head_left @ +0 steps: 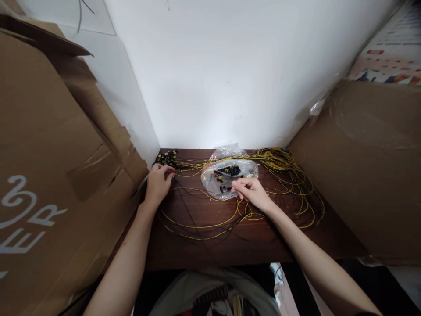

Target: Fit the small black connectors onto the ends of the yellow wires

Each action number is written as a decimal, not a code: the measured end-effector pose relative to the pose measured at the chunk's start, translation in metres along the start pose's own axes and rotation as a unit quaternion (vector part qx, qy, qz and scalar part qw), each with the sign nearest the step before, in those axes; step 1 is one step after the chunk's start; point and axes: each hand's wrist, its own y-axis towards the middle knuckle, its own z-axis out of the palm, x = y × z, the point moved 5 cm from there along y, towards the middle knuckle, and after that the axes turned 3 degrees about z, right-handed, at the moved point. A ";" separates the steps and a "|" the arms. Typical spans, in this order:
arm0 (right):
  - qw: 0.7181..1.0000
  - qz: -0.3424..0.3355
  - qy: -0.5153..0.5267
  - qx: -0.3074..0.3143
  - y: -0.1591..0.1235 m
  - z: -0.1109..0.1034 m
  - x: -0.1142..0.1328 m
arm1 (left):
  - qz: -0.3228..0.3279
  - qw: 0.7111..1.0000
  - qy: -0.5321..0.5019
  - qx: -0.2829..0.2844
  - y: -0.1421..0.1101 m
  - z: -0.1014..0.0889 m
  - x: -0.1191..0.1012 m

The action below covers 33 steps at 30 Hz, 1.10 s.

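Observation:
At the left end of the brown tabletop, my left hand (pixel 159 183) has its thumb and fingers pinched around thin wires, though the fingertips hide the exact grip. Just beyond it lies a bunch of small black connectors (pixel 167 157) with yellow parts. My right hand (pixel 252 193) hangs over the front right of a clear plastic bag (pixel 210 186), its thumb and fingertips pressed together. What they pinch, if anything, is too small to make out. Small black pieces (pixel 232 170) lie in the bag. Yellow wires (pixel 194 226) and black ones loop across the table below both hands.
A coil of yellow wire (pixel 276 160) lies at the back right of the table (pixel 171 254). Large cardboard boxes rise on the left (pixel 42 131) and on the right (pixel 368 166). Behind stands a white wall (pixel 230 79). An open bag (pixel 184 294) with assorted items sits below the front edge.

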 end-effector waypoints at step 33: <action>1.000 0.009 0.014 0.002 0.000 -0.001 -0.003 | 0.085 0.995 0.021 0.042 -0.001 0.016 0.001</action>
